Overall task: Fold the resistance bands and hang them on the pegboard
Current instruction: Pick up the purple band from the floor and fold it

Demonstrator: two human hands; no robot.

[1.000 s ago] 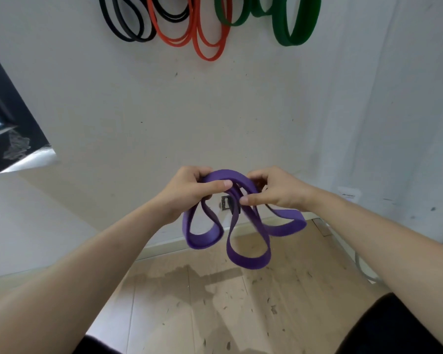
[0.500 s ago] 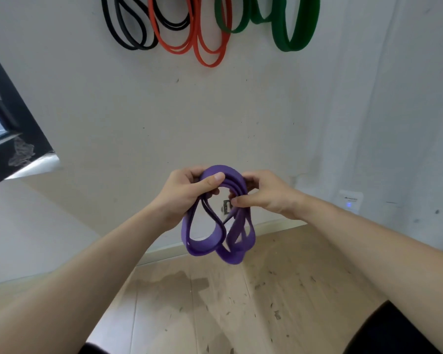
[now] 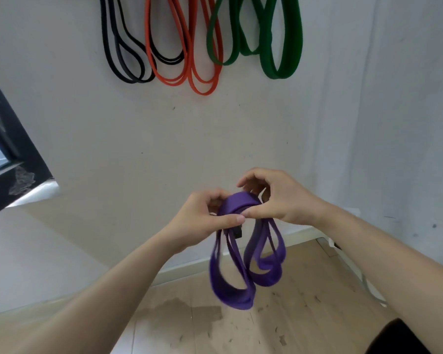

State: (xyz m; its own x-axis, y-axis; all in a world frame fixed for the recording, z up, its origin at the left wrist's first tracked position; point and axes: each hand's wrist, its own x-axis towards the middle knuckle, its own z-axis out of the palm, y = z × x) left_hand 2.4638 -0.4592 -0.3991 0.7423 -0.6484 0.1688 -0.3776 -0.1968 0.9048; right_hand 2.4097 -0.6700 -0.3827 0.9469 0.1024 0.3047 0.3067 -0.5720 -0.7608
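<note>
Where hands (image 3: 241,213) meet, purple band (image 3: 241,284) below.

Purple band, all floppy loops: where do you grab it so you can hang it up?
Probably at the top, where the purple band is bunched into one thick fold. The left hand and right hand pinch it there from either side. The loops dangle loose below, so holding the gathered top likely keeps them together for hanging beside the green bands.

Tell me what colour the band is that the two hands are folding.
Purple. The band held by the left hand and right hand shows clearly in the head view.
</note>
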